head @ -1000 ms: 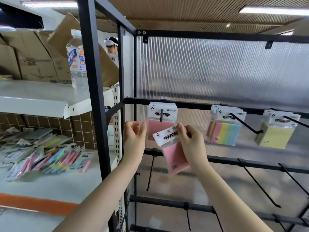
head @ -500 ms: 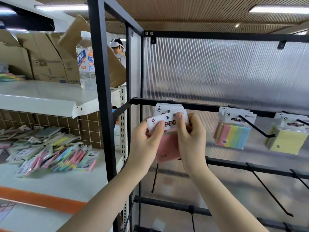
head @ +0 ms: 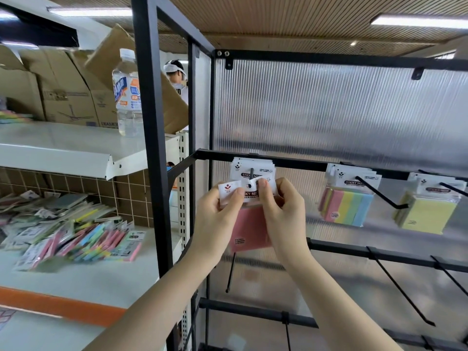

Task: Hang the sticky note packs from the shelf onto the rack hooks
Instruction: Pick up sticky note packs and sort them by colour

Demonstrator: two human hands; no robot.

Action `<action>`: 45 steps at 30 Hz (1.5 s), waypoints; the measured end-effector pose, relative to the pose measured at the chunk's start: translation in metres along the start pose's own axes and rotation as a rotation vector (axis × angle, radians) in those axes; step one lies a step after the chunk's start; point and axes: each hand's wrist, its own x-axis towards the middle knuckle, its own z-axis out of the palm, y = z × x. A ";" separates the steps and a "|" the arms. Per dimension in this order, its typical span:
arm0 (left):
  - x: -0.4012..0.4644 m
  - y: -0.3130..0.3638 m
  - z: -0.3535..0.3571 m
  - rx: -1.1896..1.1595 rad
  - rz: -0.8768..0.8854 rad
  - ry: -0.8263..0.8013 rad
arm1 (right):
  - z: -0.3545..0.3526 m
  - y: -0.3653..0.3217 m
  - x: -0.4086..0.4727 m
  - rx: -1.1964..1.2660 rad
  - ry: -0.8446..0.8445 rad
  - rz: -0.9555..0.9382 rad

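Holding the pink pack by its top card, left hand and right hand both pinching, line the little hole up with the hook, then slide straight on.

A shop: hook rack of packaged stationery.

I see a clear water bottle with a blue-orange label upright on the white upper ledge, upper left of frame. Brown cardboard boxes sit behind it, one flap tilted up. Behind the bottle, a person in a white cap, mostly hidden. Brown tiled wall under the ledge. Slatted wood ceiling up top with strip lights. Orange edge strip lower left.
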 end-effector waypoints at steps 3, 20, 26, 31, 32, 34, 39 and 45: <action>0.001 0.000 0.000 -0.016 0.007 -0.003 | 0.001 -0.002 -0.001 0.005 0.013 -0.002; 0.024 -0.042 0.002 0.369 -0.139 0.187 | -0.011 0.050 0.014 -0.227 0.021 0.272; 0.037 -0.072 0.006 0.390 -0.276 0.231 | -0.015 0.072 0.012 -0.350 -0.051 0.444; 0.022 -0.094 0.002 0.409 -0.357 0.194 | -0.022 0.087 -0.001 -0.454 -0.209 0.550; 0.016 -0.098 0.002 0.424 -0.377 0.199 | -0.023 0.089 -0.004 -0.463 -0.229 0.562; 0.004 -0.102 0.003 0.455 -0.409 0.197 | -0.027 0.091 -0.012 -0.470 -0.277 0.594; -0.022 -0.105 0.003 0.505 -0.436 0.157 | -0.036 0.089 -0.032 -0.464 -0.396 0.628; -0.049 -0.096 -0.006 0.566 -0.437 0.018 | -0.035 0.076 -0.050 -0.461 -0.479 0.577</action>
